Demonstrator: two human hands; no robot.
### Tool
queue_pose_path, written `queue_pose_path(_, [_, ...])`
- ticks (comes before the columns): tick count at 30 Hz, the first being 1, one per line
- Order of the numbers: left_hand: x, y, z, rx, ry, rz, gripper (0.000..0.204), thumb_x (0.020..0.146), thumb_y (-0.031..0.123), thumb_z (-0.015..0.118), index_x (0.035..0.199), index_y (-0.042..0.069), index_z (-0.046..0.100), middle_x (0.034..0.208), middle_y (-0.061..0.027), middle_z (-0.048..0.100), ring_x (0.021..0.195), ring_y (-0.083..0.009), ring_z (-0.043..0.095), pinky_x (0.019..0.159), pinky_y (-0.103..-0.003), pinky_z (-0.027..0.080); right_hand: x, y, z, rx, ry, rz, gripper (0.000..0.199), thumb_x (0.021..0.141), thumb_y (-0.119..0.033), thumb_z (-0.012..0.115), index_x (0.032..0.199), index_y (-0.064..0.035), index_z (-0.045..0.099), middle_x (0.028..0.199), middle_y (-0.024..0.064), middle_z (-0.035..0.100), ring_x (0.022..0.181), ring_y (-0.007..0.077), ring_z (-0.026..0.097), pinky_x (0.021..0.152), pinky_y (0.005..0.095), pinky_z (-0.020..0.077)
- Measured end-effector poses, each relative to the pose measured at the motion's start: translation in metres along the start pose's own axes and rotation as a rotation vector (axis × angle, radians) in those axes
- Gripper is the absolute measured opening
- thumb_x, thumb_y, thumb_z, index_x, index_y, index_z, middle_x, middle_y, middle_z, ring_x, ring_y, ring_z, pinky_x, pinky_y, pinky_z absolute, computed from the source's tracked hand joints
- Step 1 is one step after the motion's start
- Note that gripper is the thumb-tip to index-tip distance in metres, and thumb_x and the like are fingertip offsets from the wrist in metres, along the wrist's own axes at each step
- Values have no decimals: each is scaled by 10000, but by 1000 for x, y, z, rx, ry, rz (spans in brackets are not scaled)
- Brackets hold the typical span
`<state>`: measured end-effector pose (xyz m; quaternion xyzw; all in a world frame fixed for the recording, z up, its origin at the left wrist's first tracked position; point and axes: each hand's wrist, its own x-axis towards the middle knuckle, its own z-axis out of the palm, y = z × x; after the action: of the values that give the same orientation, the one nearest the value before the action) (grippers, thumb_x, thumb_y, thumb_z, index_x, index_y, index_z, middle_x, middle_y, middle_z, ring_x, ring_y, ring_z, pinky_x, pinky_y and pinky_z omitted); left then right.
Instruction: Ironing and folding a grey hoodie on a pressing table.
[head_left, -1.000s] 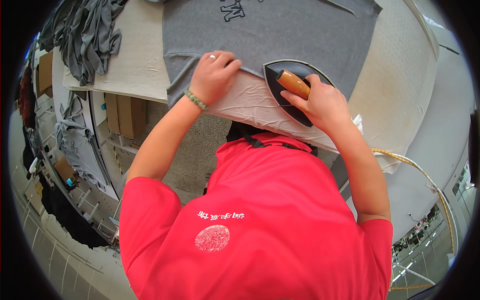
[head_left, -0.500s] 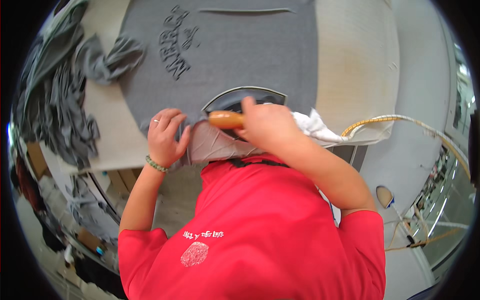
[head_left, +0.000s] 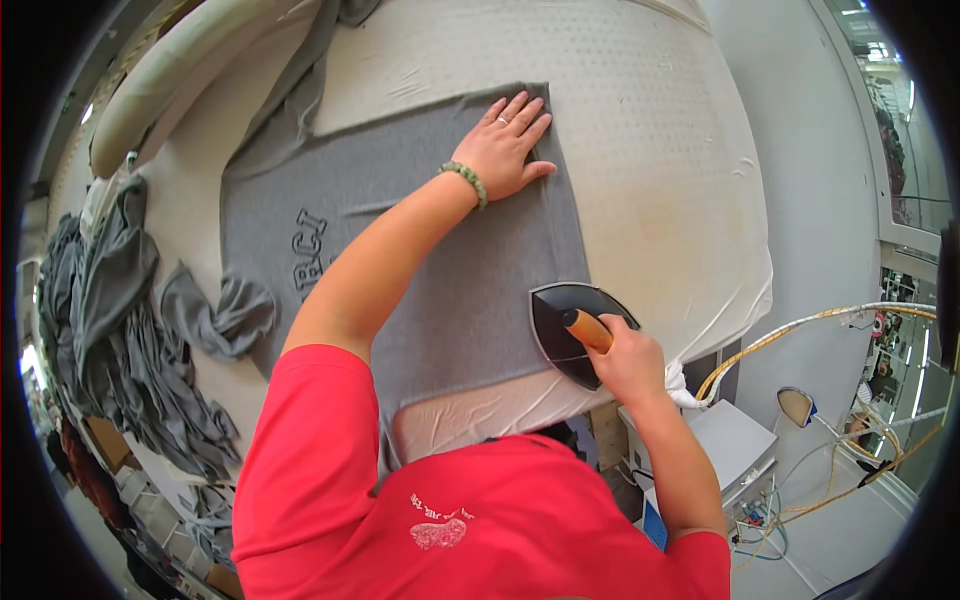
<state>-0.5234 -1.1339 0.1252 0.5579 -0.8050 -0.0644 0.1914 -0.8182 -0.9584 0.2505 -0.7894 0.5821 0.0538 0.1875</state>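
A grey knit garment (head_left: 465, 290) with dark outlined lettering lies spread on the padded pale ironing table (head_left: 640, 150). My left hand (head_left: 505, 148), wearing a ring and a green bead bracelet, rests flat on its far right corner, fingers stretched out. With my right hand (head_left: 632, 362) I grip the orange-brown handle of a black iron (head_left: 553, 310). The iron sits at the garment's near right edge, partly over the pale cover. My right fingers hide part of the handle.
A heap of crumpled grey garments (head_left: 110, 330) lies along the left side. A rounded padded arm (head_left: 165, 110) stands at the far left. The iron's hose (head_left: 790, 325) runs off to the right, above a white box (head_left: 735, 440) beside the table.
My left hand has moved from the near edge to the garment's far right corner and flattened. My right hand has carried the iron rightward. The lettering now appears lower in view.
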Motion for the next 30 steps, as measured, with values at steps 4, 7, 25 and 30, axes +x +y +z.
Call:
queue_pose_path(4, [32, -28, 7, -69, -25, 46, 724, 1042, 548, 530, 1570, 57, 461, 1694, -134, 356, 1600, -305, 244, 1314, -459, 173, 56, -26, -11, -20, 50, -65, 388, 865, -311, 803, 1144, -72, 679, 800, 185, 744, 742, 404, 740, 668, 503, 596])
queue_pose_path(7, [39, -40, 9, -175, 10, 77, 607, 1058, 435, 578, 1535, 64, 511, 1626, -135, 465, 1555, -293, 353, 1281, -431, 280, 126, -44, -28, -59, 60, -95, 375, 888, -350, 794, 1117, -69, 695, 823, 192, 745, 771, 419, 735, 684, 514, 588])
queue_pose_path(25, [-117, -236, -166, -69, -257, -265, 216, 961, 292, 709, 888, 89, 690, 926, -80, 696, 975, -314, 627, 887, -439, 480, 357, -171, -81, -368, -123, -682, 296, 909, -359, 734, 914, -64, 735, 861, 194, 739, 832, 420, 714, 749, 508, 568])
queue_pose_path(30, [-130, -239, -153, -121, -125, -288, 169, 955, 247, 707, 922, 84, 677, 937, -81, 701, 969, -311, 633, 881, -435, 481, 340, -268, -59, -318, -227, -764, 330, 898, -385, 734, 911, -57, 771, 893, 197, 759, 878, 403, 738, 796, 490, 598])
